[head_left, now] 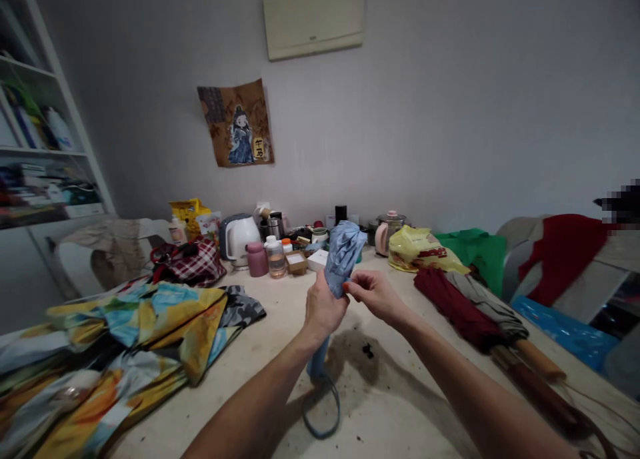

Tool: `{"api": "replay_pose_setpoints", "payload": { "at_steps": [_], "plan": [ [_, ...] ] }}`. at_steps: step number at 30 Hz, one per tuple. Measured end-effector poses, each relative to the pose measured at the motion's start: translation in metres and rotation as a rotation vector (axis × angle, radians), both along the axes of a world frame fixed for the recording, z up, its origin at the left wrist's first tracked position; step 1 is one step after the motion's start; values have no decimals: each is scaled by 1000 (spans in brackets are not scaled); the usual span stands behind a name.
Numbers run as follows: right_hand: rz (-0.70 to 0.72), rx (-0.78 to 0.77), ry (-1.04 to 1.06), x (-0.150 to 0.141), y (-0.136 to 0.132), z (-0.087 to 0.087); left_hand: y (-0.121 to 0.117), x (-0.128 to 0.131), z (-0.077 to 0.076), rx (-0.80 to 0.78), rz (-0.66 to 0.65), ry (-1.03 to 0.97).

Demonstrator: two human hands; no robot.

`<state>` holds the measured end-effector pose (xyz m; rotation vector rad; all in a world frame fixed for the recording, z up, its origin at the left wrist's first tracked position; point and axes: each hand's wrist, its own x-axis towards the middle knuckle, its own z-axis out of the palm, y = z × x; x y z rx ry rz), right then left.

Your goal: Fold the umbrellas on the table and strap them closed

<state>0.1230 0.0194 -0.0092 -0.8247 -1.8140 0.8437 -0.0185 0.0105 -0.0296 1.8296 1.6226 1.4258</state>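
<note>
A folded light-blue umbrella [343, 248] stands upright above the table [400, 392], its loop strap [323, 412] resting on the tabletop. My left hand [323, 309] is wrapped round its middle. My right hand [374, 292] pinches the blue fabric just beside the left hand's thumb. Both hands are closed on the umbrella.
An open colourful umbrella canopy [125, 339] lies at the left. Dark red [457, 305] and grey [487, 302] long umbrellas lie at the right. A white kettle [240, 237], bottles, a pink pot [389, 231] and a yellow bag [423, 249] crowd the far edge. Shelves [35, 152] stand at the left.
</note>
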Motion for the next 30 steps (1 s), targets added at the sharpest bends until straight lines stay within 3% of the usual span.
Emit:
{"api": "replay_pose_setpoints", "payload": {
  "at_steps": [6,11,14,17,20,22,24,27,30],
  "plan": [
    [-5,-1,7,-1,1,-1,-3,3,-1,-13,9,26],
    [-46,-23,-17,-2,-6,2,-11,7,-5,84,5,83],
    [61,-49,38,-4,-14,8,-8,7,-9,76,-37,65],
    [108,-46,145,-5,-16,13,-1,8,-10,26,-187,-155],
    [-76,-8,190,-3,-11,12,4,11,-5,-100,-362,-568],
    [-126,-10,103,-3,-8,7,6,10,-1,-171,-460,-803],
    [-70,24,-55,-6,-8,0,8,7,2,-212,-519,-968],
    [-31,101,-203,-11,-9,-12,14,0,3,-237,-537,-1076],
    [-52,32,-245,-16,-10,-20,19,-5,-1,-240,-563,-1042]
  ]
}}
